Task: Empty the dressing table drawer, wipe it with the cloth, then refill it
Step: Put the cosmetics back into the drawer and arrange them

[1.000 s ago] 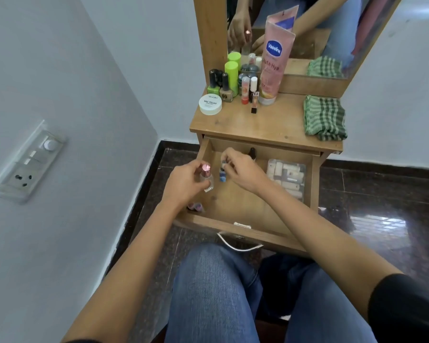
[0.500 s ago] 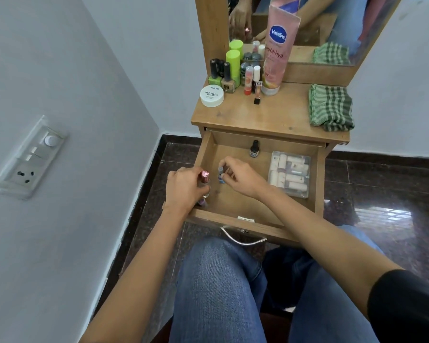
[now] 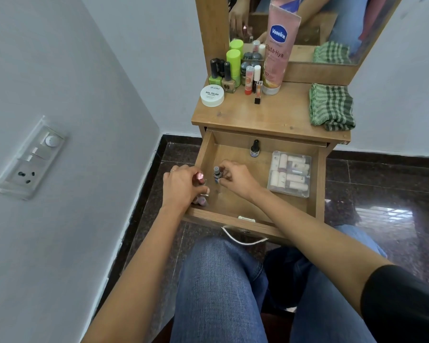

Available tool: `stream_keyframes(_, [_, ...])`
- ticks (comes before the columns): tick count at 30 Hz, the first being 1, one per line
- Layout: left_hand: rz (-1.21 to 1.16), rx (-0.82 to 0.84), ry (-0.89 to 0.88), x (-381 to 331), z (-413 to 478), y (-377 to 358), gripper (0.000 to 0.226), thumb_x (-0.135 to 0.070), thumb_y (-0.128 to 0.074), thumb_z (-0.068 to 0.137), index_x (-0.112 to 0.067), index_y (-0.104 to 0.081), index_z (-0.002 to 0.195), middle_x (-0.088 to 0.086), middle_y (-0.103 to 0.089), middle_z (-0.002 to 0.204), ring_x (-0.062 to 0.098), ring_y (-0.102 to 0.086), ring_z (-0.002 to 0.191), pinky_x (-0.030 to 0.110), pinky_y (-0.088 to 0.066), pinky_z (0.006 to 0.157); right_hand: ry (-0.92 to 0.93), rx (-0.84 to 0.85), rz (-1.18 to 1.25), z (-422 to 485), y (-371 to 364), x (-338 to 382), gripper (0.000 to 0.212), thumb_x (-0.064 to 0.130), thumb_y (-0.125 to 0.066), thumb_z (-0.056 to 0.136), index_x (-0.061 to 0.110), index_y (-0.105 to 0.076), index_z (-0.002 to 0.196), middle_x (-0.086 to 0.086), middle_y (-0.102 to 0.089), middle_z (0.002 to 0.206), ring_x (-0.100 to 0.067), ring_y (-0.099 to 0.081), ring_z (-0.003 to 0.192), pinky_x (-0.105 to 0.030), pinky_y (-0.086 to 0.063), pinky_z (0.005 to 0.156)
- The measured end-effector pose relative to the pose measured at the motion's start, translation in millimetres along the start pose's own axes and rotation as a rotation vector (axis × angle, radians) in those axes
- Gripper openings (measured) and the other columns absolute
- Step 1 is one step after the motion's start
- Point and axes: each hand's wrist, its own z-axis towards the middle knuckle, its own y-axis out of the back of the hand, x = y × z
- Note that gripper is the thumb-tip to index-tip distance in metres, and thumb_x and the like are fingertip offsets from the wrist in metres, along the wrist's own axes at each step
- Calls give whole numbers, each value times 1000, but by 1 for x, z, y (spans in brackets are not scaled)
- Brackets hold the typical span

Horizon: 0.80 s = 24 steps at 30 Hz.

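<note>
Head view: both hands reach into the open wooden dressing table drawer [image 3: 255, 225]. The left hand [image 3: 181, 186] curls its fingers round a small bottle with a shiny pink cap [image 3: 199, 177] near the drawer's left wall. The right hand [image 3: 235, 178] pinches a small blue-grey bottle [image 3: 216, 173] just beside it. A small dark bottle [image 3: 254, 148] stands at the back, and a clear plastic box of tubes [image 3: 290, 173] lies at the right. The folded green checked cloth [image 3: 331, 107] rests on the tabletop's right end.

I'm at home, in a bedroom corner: cosmetics [image 3: 235, 70] on my dressing table [image 3: 270, 115] below its mirror [image 3: 320, 28].
</note>
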Motion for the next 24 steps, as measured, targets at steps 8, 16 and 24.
stream_keyframes(8, [32,-23,-14,0,8,-3,38,-44,-82,65,-28,-68,96,-4,-56,100,19,-49,100,36,-37,88,-67,12,74,7,-5,5,27,2,-67,83,2,-60,110,-16,-62,103,-18,-57,86,-19,-43,75])
stream_keyframes(16, [-9,-11,-19,2,9,-7,51,-35,-85,65,-23,-63,109,0,-50,115,21,-47,109,39,-38,95,-99,17,128,12,-10,7,23,-1,-66,84,0,-63,106,-16,-64,99,-14,-54,83,-7,-35,65])
stream_keyframes(24, [-67,-31,-24,4,8,-10,57,-24,-84,67,-26,-58,118,1,-49,122,23,-46,113,40,-37,97,-64,36,129,14,-15,12,18,-4,-61,85,2,-66,102,-10,-66,93,-10,-56,80,3,-36,62])
